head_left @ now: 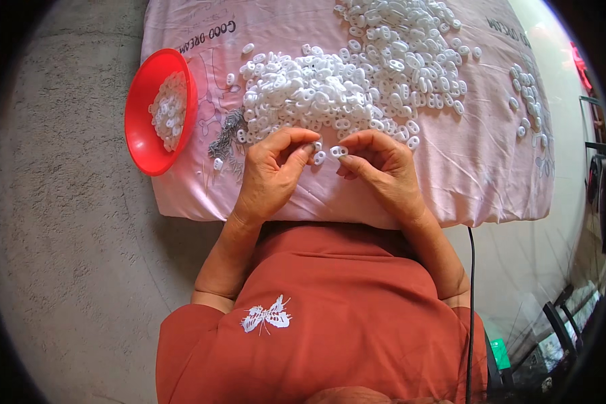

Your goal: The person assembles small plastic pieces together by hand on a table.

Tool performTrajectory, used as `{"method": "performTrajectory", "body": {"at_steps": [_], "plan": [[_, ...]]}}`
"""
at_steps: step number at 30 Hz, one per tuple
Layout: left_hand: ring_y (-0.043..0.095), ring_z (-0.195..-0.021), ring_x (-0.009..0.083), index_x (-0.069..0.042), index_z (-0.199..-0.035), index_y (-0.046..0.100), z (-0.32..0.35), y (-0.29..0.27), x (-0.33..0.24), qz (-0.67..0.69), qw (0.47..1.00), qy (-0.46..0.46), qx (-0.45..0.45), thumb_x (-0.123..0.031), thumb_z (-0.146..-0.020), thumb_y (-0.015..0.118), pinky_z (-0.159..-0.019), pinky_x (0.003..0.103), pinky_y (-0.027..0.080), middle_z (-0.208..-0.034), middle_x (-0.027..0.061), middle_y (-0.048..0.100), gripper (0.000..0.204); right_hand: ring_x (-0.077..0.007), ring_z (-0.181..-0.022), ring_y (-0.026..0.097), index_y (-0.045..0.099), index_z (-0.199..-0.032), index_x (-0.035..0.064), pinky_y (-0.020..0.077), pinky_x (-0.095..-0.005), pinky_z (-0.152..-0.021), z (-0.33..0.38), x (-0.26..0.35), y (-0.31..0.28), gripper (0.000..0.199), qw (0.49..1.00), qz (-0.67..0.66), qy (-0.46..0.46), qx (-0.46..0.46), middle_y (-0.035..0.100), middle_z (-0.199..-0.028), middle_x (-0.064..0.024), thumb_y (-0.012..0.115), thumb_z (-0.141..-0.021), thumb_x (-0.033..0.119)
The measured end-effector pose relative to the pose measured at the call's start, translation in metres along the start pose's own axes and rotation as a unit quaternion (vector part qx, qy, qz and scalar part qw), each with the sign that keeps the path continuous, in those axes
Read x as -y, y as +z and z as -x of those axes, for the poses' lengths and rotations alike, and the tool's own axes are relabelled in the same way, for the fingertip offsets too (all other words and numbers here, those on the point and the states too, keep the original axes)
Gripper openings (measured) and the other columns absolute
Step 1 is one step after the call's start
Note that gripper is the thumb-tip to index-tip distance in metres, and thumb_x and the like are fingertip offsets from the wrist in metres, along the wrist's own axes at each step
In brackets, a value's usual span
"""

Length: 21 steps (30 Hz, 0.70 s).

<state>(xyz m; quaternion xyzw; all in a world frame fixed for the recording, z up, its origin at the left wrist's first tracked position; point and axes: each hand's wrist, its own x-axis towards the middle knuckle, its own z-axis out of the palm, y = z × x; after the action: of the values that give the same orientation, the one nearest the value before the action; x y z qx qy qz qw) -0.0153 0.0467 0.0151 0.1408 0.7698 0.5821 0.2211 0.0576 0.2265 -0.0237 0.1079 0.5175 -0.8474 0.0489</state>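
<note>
My right hand (pixel 382 165) pinches a small white oval plastic piece with two holes (pixel 338 151) between thumb and forefinger. Opposite it, a few centimetres to the left, my left hand (pixel 276 168) has its thumb and forefinger closed on a similar white piece (pixel 318 145), partly covered by the fingertips. Just under those fingertips shows another white two-hole piece (pixel 319 157); whether it is held or lies on the cloth I cannot tell. Right beyond both hands spreads a heap of the same white pieces (pixel 310 87). Small grey metal-looking bits (pixel 227 135) lie left of that heap.
A red bowl (pixel 141 138) with whitish translucent pieces (pixel 170 108) sits tilted at the left table edge. More white pieces (pixel 411 54) spread at the back, with a smaller group (pixel 528 94) at the right. Pink cloth (pixel 478 182) covers the table. A black cable (pixel 472 296) hangs at the right.
</note>
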Motion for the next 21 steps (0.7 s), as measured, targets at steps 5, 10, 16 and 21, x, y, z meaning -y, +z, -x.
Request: {"method": "performTrajectory", "body": {"at_steps": [5,10,16,21], "plan": [[0.061,-0.08,0.0074,0.002,-0.105,0.063,0.002,0.0052,-0.0035,0.016,0.999,-0.025,0.014,0.003,-0.09,0.056,-0.07,0.02,0.05,-0.092,0.0025,0.063,0.017,-0.0096,-0.078,0.064,0.061,-0.11,-0.0019,0.0524,-0.0223,-0.069,0.0011,0.0031,0.0009,0.021,1.0,0.012,-0.001,0.003,0.067,-0.091,-0.0047,0.062,-0.089,0.001],[0.06,-0.079,0.0068,0.002,-0.106,0.06,0.0032,0.0085,-0.0053,0.06,0.996,-0.061,0.007,0.003,-0.09,0.056,-0.07,0.021,0.051,-0.09,0.002,0.062,0.016,-0.0104,-0.079,0.064,0.061,-0.109,-0.0019,0.0526,-0.0227,-0.07,0.0004,0.0026,-0.0018,0.02,1.0,0.023,0.001,0.017,0.067,-0.092,-0.0056,0.061,-0.09,0.003],[0.06,-0.076,0.0063,0.001,-0.101,0.057,0.0036,0.0093,-0.0056,0.085,0.995,-0.049,-0.005,0.002,-0.09,0.058,-0.069,0.02,0.05,-0.088,0.0019,0.062,0.012,-0.0137,-0.084,0.066,0.058,-0.113,-0.0014,0.0538,-0.024,-0.071,0.0007,0.0027,-0.0023,0.022,1.0,-0.02,0.008,0.017,0.067,-0.096,-0.0077,0.058,-0.092,0.003],[0.059,-0.075,0.0061,0.001,-0.1,0.058,0.0055,0.0088,-0.0046,0.072,0.996,-0.045,0.011,0.002,-0.09,0.058,-0.068,0.02,0.05,-0.085,0.0013,0.061,0.01,-0.0144,-0.085,0.066,0.058,-0.116,-0.0018,0.0542,-0.0243,-0.072,0.0005,-0.0001,-0.0029,0.023,1.0,-0.008,-0.002,0.028,0.066,-0.099,-0.0088,0.055,-0.093,0.001]]}}
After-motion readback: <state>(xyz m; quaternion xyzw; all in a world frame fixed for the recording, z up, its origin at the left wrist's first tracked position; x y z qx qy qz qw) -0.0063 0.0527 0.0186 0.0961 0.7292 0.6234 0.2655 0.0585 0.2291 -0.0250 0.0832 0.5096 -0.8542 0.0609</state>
